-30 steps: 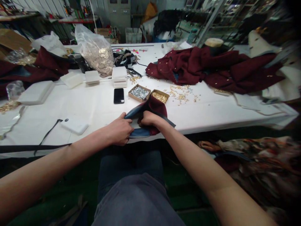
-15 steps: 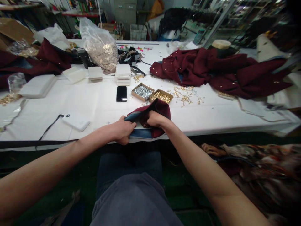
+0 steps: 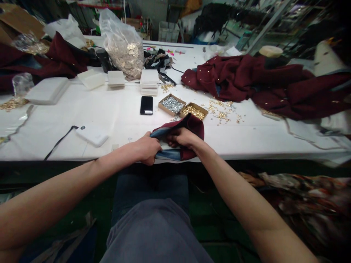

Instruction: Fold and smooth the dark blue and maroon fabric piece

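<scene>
A maroon fabric piece point(image 3: 197, 128) with a blue underside lies folded open at the table's front edge. My left hand point(image 3: 149, 148) is closed on its left edge, the thumb on top and the fingers curled. Reaching inside the fold, my right hand point(image 3: 182, 138) has its fingers bent together; whatever they hold is hidden in the shadow of the cloth. Just behind the fabric stand a small box of silver metal pieces point(image 3: 172, 105) and a small box of gold studs point(image 3: 193, 111).
Loose gold studs point(image 3: 222, 114) are scattered to the right, before a studded maroon garment pile point(image 3: 233, 78). A black phone point(image 3: 146, 105), a white device point(image 3: 92, 136), stacks of white squares point(image 3: 149, 82) and a filled plastic bag point(image 3: 122, 47) are leftward. Patterned cloth point(image 3: 296, 190) shows lower right.
The view has shifted slightly, so the table things appear farther right. Both hands stay at the fabric, the left still gripping its edge and the right still inside the fold.
</scene>
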### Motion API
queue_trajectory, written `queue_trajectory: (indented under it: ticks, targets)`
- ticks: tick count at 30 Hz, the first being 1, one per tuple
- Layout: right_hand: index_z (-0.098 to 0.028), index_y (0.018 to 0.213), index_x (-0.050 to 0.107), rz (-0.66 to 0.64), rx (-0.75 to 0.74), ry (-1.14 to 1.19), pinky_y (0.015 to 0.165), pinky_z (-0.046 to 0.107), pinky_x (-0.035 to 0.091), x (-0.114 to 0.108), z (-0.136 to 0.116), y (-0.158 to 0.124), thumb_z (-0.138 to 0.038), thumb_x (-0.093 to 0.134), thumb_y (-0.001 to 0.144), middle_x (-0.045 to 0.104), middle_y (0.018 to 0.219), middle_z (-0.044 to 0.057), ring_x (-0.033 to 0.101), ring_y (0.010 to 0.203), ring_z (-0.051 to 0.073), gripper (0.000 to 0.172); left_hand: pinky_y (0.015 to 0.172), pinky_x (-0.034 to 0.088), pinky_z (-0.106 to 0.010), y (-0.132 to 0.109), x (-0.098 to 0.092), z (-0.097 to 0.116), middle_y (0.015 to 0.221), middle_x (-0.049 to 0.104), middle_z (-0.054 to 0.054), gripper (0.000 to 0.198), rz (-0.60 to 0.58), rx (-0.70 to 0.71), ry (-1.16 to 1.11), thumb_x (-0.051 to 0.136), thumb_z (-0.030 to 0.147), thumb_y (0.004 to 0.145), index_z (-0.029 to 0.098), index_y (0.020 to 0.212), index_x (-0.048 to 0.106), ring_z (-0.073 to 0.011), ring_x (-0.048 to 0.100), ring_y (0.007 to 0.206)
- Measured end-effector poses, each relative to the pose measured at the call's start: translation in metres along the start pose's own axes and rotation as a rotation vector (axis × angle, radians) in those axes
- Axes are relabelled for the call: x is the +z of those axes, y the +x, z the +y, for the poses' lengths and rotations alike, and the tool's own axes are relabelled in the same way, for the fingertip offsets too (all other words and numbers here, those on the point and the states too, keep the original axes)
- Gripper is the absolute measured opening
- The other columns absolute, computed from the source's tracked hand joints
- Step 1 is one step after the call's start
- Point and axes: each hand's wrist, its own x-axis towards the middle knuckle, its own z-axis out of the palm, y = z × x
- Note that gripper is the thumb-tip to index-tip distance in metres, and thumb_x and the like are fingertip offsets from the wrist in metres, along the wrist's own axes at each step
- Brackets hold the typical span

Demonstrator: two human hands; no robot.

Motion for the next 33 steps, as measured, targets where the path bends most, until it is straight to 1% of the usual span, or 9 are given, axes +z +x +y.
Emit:
queue_trajectory:
  ticks: [4, 8, 13, 15, 19, 21, 25, 30, 33]
  targets:
    - [-0.009, 0.097, 0.079, 0.020, 0.009, 0.017, 0.064, 0.026, 0.063, 0.001, 0.005, 0.005, -0.016, 0.080, 0.100, 0.075, 0.075, 0.008, 0.069, 0.063, 0.017, 0.007, 0.107, 0.039, -0.055, -0.002, 0.000, 0.005, 0.100, 0.084, -0.011, 0.032, 0.017, -0.010, 0.062, 0.070, 0.024, 0.072, 0.027, 0.102, 0.081, -0.0346, 0.075, 0.108]
    - [-0.009, 0.097, 0.080, 0.009, -0.054, 0.039, 0.065, 0.028, 0.064, 0.005, 0.010, 0.009, -0.011, 0.081, 0.095, 0.077, 0.078, 0.009, 0.072, 0.066, 0.019, 0.004, 0.105, 0.039, -0.053, -0.007, 0.004, 0.003, 0.099, 0.084, -0.010, 0.031, 0.062, 0.000, 0.034, 0.069, 0.022, 0.073, 0.026, 0.102, 0.080, -0.0342, 0.076, 0.108]
    - [-0.009, 0.096, 0.078, -0.045, -0.045, 0.078, 0.076, 0.031, 0.068, 0.010, 0.006, 0.007, -0.010, 0.074, 0.097, 0.078, 0.083, 0.011, 0.075, 0.075, 0.021, 0.004, 0.104, 0.039, -0.052, -0.009, 0.009, -0.001, 0.099, 0.083, -0.011, 0.030, 0.088, 0.004, 0.015, 0.071, 0.022, 0.071, 0.025, 0.099, 0.079, -0.0351, 0.075, 0.110]
    - [-0.010, 0.096, 0.078, -0.037, -0.059, -0.007, 0.077, 0.030, 0.066, 0.012, 0.004, 0.006, -0.008, 0.072, 0.097, 0.080, 0.086, 0.011, 0.075, 0.077, 0.022, 0.007, 0.106, 0.038, -0.052, -0.009, 0.010, -0.002, 0.099, 0.084, -0.010, 0.032, 0.093, 0.005, -0.007, 0.071, 0.022, 0.069, 0.027, 0.100, 0.080, -0.0352, 0.074, 0.111]
    - [-0.012, 0.099, 0.085, 0.026, -0.202, -0.317, 0.082, 0.026, 0.061, 0.018, 0.005, 0.008, -0.007, 0.074, 0.091, 0.084, 0.100, 0.009, 0.077, 0.092, 0.024, 0.014, 0.109, 0.037, -0.052, -0.008, 0.010, -0.005, 0.107, 0.085, -0.010, 0.040, 0.107, 0.013, -0.053, 0.071, 0.020, 0.069, 0.028, 0.106, 0.082, -0.0360, 0.073, 0.116]
    - [-0.013, 0.101, 0.087, 0.029, -0.231, -0.391, 0.082, 0.025, 0.058, 0.020, 0.008, 0.010, -0.007, 0.075, 0.090, 0.085, 0.104, 0.008, 0.077, 0.097, 0.024, 0.017, 0.107, 0.039, -0.051, -0.008, 0.009, -0.006, 0.110, 0.085, -0.010, 0.042, 0.086, 0.010, -0.044, 0.070, 0.021, 0.070, 0.028, 0.109, 0.081, -0.0359, 0.073, 0.117]
    - [-0.013, 0.101, 0.087, -0.012, -0.216, -0.412, 0.076, 0.025, 0.052, 0.024, 0.014, 0.012, -0.010, 0.076, 0.091, 0.085, 0.099, 0.006, 0.074, 0.090, 0.021, 0.016, 0.105, 0.041, -0.053, -0.007, 0.006, -0.005, 0.113, 0.084, -0.013, 0.040, 0.031, 0.017, 0.002, 0.070, 0.022, 0.073, 0.022, 0.113, 0.080, -0.0364, 0.074, 0.117]
    - [-0.013, 0.099, 0.088, 0.000, -0.194, -0.418, 0.074, 0.026, 0.050, 0.025, 0.011, 0.008, -0.013, 0.081, 0.090, 0.085, 0.096, 0.005, 0.073, 0.088, 0.021, 0.011, 0.104, 0.041, -0.054, -0.005, 0.005, 0.001, 0.102, 0.083, -0.014, 0.028, 0.034, 0.042, 0.083, 0.071, 0.022, 0.075, 0.019, 0.101, 0.079, -0.0367, 0.076, 0.109]
    - [-0.014, 0.095, 0.088, -0.025, -0.188, -0.423, 0.073, 0.025, 0.050, 0.024, 0.006, 0.007, -0.012, 0.082, 0.089, 0.084, 0.092, 0.005, 0.073, 0.086, 0.020, 0.009, 0.104, 0.042, -0.053, -0.003, 0.004, 0.000, 0.102, 0.083, -0.014, 0.028, 0.025, 0.048, 0.089, 0.073, 0.020, 0.073, 0.020, 0.100, 0.079, -0.0365, 0.075, 0.107]
